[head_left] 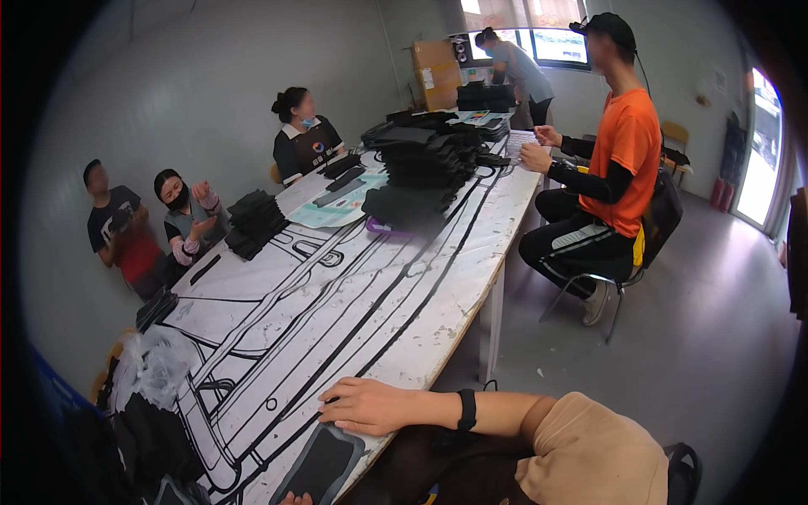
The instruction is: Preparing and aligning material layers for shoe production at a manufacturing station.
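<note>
A flat black pad with a grey rim [318, 468], rounded at its corners, lies at the near edge of the table. Just beyond its far end, my right hand [364, 406] rests palm down on the tabletop, fingers stretched out, the thumb by the pad's corner. Only a few fingertips of my left hand [295, 499] show at the bottom of the picture, against the pad's near end. The rest of that hand is cut off, so its grip is hidden.
The long white table [454, 311] carries black line drawings. Stacked black pieces [421, 156], a purple-edged item [387, 227], a smaller black stack [257, 223] and clear plastic bags [160, 366] lie on it. Several people are around it, one in orange [633, 160] seated at right.
</note>
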Action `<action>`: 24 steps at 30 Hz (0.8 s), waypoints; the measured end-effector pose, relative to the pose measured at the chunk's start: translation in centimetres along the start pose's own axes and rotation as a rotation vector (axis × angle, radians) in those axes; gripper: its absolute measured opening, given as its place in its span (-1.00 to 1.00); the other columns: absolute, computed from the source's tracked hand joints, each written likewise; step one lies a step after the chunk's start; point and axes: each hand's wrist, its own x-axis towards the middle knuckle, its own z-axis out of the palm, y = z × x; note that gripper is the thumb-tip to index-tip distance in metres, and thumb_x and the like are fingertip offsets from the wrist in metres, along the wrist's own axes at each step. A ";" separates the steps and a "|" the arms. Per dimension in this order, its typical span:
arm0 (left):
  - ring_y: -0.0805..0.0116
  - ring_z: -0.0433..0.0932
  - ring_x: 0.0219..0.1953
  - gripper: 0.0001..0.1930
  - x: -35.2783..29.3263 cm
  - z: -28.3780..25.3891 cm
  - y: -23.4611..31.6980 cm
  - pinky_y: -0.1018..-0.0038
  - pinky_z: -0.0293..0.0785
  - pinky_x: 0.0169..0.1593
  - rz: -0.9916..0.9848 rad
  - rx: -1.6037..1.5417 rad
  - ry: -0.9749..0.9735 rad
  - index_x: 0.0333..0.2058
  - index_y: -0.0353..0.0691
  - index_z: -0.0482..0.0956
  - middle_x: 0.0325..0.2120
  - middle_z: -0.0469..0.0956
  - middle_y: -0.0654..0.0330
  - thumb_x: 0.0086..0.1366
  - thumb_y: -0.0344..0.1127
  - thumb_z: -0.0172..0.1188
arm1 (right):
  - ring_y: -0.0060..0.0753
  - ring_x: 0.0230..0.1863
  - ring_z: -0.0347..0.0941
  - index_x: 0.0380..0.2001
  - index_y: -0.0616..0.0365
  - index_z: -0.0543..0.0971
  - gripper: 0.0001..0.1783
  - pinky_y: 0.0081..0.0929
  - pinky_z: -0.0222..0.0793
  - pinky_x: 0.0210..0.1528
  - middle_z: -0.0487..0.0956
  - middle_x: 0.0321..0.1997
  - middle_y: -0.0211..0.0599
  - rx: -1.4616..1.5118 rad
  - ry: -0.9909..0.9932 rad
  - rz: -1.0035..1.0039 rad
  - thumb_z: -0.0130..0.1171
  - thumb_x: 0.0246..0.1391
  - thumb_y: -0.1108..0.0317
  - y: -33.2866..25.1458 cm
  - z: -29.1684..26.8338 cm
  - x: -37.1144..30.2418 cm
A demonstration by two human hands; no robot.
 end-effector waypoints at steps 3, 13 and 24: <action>-0.05 0.55 -0.10 -0.60 -1.3 -0.1 0.0 0.21 0.51 -0.05 -0.016 -0.015 0.020 -0.04 -0.33 0.58 -0.13 0.56 -0.07 0.11 -0.39 0.33 | -0.04 0.20 0.31 0.01 0.17 0.53 -0.65 -0.16 0.27 0.21 0.53 0.09 -0.17 0.008 -0.006 -0.003 -0.10 0.33 0.22 0.3 0.0 -0.2; 0.09 0.67 -0.31 -0.69 -4.3 -1.2 -3.6 0.32 0.56 -0.22 -0.221 0.055 0.415 -0.18 -0.32 0.62 -0.30 0.68 0.03 0.03 -0.60 0.28 | -0.03 0.13 0.42 -0.06 0.11 0.57 -0.67 -0.05 0.32 0.13 0.60 0.00 -0.26 -0.038 0.024 -0.002 0.13 0.06 0.36 1.2 1.3 0.4; 0.16 0.67 -0.20 -0.70 -10.5 -8.9 -11.2 0.41 0.58 -0.14 -0.476 0.433 0.922 -0.30 -0.33 0.63 -0.28 0.67 0.05 -0.09 -0.70 0.24 | 0.04 0.17 0.39 -0.14 0.19 0.64 -0.64 -0.10 0.28 0.18 0.63 -0.01 -0.12 0.013 -0.054 0.129 -0.05 0.25 0.21 -1.7 -0.1 2.0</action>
